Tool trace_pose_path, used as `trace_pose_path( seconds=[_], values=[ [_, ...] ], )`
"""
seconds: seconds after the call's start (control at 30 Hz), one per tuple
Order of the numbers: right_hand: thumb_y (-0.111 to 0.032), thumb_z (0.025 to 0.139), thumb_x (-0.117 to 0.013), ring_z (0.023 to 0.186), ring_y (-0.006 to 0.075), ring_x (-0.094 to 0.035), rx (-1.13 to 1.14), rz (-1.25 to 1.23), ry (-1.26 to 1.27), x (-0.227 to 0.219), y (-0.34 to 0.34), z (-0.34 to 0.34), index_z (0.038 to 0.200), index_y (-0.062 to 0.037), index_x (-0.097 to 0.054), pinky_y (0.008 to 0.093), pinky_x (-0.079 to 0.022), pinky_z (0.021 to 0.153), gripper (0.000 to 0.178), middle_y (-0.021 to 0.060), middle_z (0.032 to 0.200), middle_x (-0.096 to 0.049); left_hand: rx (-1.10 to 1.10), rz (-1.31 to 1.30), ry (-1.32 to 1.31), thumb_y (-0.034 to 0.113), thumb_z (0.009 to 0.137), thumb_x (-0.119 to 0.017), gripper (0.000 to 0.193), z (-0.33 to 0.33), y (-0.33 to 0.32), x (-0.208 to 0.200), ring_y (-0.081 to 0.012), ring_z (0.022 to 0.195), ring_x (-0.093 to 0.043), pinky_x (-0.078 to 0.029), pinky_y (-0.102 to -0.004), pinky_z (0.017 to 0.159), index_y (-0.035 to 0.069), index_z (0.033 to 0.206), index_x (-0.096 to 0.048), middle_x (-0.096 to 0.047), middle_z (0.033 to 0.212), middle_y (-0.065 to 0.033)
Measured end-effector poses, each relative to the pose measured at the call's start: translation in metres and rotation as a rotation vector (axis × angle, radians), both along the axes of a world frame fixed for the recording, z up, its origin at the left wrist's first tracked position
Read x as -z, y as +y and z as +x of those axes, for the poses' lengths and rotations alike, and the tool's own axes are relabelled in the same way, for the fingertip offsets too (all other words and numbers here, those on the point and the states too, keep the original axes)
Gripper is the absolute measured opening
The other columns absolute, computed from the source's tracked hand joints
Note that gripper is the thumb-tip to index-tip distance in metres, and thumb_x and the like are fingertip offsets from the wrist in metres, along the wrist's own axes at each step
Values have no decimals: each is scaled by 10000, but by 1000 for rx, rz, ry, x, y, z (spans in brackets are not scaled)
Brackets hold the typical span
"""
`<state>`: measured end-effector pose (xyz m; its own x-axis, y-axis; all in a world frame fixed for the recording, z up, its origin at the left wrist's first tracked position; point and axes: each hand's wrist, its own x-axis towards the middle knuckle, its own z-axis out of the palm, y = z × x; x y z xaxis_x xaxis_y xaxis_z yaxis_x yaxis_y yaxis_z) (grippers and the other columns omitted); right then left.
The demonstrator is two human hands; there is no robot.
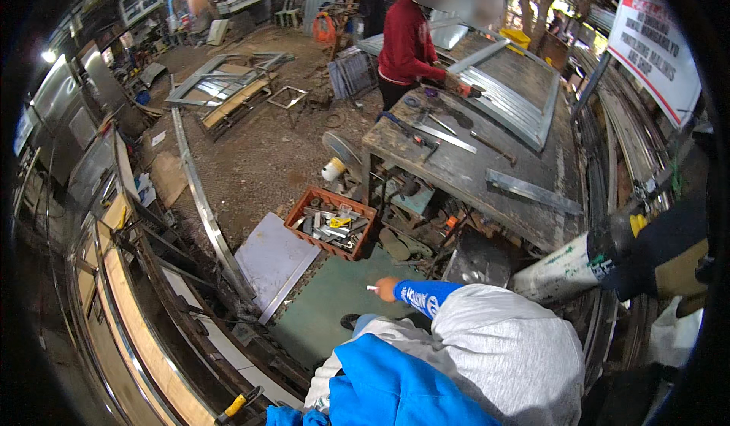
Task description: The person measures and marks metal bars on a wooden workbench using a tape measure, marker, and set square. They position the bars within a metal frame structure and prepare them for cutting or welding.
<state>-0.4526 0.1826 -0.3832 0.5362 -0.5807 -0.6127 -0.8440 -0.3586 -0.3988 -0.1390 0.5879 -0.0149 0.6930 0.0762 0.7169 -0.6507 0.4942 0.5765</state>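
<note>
My right hand (387,288), at the end of a blue sleeve, is closed around a short white stick (372,288). I cannot make out what kind of stick it is. The hand is above a green sheet (319,297) on the ground. Just beyond it sits a red-orange plastic crate (360,248) with metal pieces and a yellow item inside. Left of the hand lies a pale flat panel (275,259). My left hand is out of view; blue cloth (395,384) shows at the bottom.
At a worktable (525,221), a person in red (405,42) handles an orange power tool (468,90) by a metal frame (506,95). A hammer (494,148) and a metal channel (532,191) lie on it. Long boards (144,297) stand left; a white post (555,268) slants at right.
</note>
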Motion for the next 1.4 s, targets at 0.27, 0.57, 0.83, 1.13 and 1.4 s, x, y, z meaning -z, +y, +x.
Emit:
trace_pose_path(
  seconds=[0.27, 0.57, 0.83, 1.13, 1.4],
  values=[
    [-286, 968, -572, 1095, 413, -705, 187, -41, 141, 10, 4, -23, 1171, -60, -766, 513, -549, 966, 360, 207, 1178, -741, 1307, 135, -206, 212, 1102, -462, 432, -36, -97, -5, -502, 1239, -582, -469, -596, 1031, -48, 1444, -508, -535, 1455, -320],
    [-268, 940, -589, 1060, 410, -712, 40, 66, -94, 46, 44, -52, 1173, -123, -771, 522, -539, 955, 329, 193, 1117, -753, 1807, 457, -131, 224, 1096, -478, 446, -67, -134, -20, -559, 1338, -512, -359, -670, 1141, -23, 1465, -520, -544, 1449, -335],
    [-283, 864, -621, 956, 407, -737, -9, 26, 64, 105, 24, -115, 1054, -84, -800, 526, -567, 862, 328, 217, 1021, -763, 1548, 240, 237, 253, 1042, -595, 273, -68, -112, 25, -608, 1289, -525, -390, -816, 1017, -16, 1060, -552, -624, 1305, -313],
    [-190, 855, -655, 962, 357, -741, 289, 120, 173, 65, -48, -105, 1052, -46, -803, 500, -575, 848, 285, 195, 1055, -770, 528, 337, -515, 285, 972, -656, 290, -30, -193, -18, -431, 1000, -650, -589, -502, 795, 11, 1063, -633, -656, 1093, -298],
    [-242, 866, -667, 972, 376, -741, 214, 10, 26, 67, -45, -60, 1047, -50, -796, 494, -570, 867, 294, 199, 1032, -769, 866, 407, -432, 336, 979, -657, 365, -2, -236, -23, -391, 1034, -662, -580, -483, 842, 15, 1153, -633, -673, 1125, -271]
  ],
)
